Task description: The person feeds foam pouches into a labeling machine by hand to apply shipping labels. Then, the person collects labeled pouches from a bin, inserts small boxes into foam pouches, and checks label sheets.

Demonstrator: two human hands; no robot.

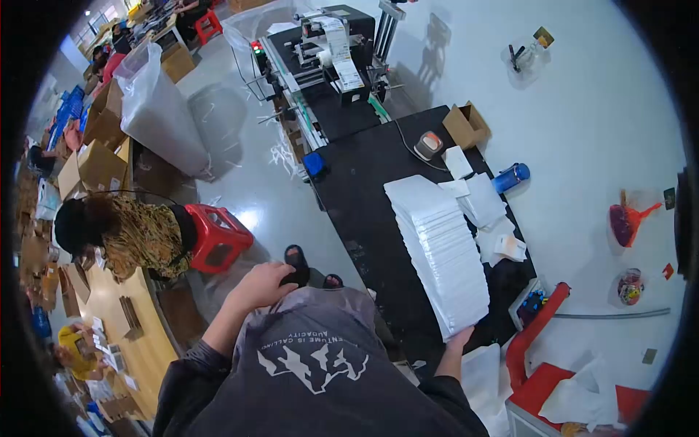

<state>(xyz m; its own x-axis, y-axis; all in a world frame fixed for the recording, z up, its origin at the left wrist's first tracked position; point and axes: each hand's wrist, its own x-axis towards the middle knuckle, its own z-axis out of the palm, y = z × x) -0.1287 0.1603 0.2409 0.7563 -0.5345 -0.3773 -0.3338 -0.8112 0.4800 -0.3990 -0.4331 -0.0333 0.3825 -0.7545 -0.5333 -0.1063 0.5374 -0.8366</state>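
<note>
A long row of thin white plastic packets (444, 244), leaning closely one on another, lies on the black table (353, 193). My right hand (459, 341) grips the near end of this row, its fingers partly hidden by the packets. In front of my shirt, my left hand (263, 285) hangs in the air with loosely bent fingers and nothing visible in it.
Beyond the table's far end stands a labelling machine (338, 62). Along the wall side are a small carton (466, 125), a scanner (428, 144), and a blue bottle (511, 177). A seated person (142, 233) and a red stool (218, 237) are at left.
</note>
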